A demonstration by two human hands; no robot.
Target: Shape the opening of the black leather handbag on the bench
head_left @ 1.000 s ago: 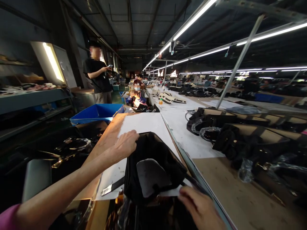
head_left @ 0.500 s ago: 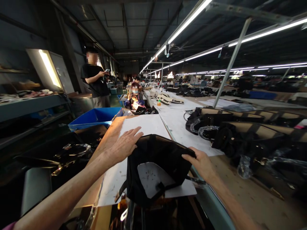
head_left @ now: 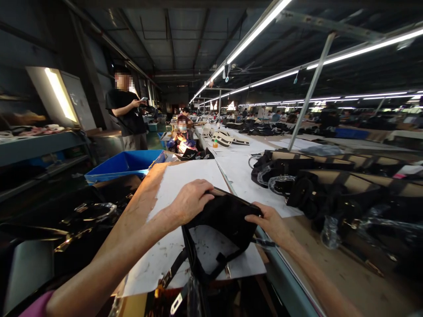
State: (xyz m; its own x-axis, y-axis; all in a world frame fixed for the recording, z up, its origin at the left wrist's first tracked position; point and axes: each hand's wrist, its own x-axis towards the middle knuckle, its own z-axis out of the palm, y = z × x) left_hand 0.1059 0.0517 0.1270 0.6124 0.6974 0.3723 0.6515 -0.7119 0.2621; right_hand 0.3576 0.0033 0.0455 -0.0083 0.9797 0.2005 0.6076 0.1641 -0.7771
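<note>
A black bag [head_left: 224,218] with dangling straps lies on a white sheet [head_left: 185,207] over the wooden bench in front of me. My left hand [head_left: 191,202] is closed on the bag's far left rim, fingers curled over the edge. On the bag's right corner my right hand [head_left: 269,222] grips with bent fingers. The bag's mouth gapes toward me, showing the white sheet through it.
A blue bin [head_left: 124,164] stands at the bench's far left. Black bags and tan boxes [head_left: 317,185] are piled on the right table. A seated person [head_left: 180,136] works further down, and a standing person [head_left: 125,110] looks at a phone. Metal-trimmed dark parts [head_left: 82,215] lie low on the left.
My left hand went from lying flat beside the bag to gripping its rim. The right hand came up from the near edge to the bag's right corner, and the bag flattened down.
</note>
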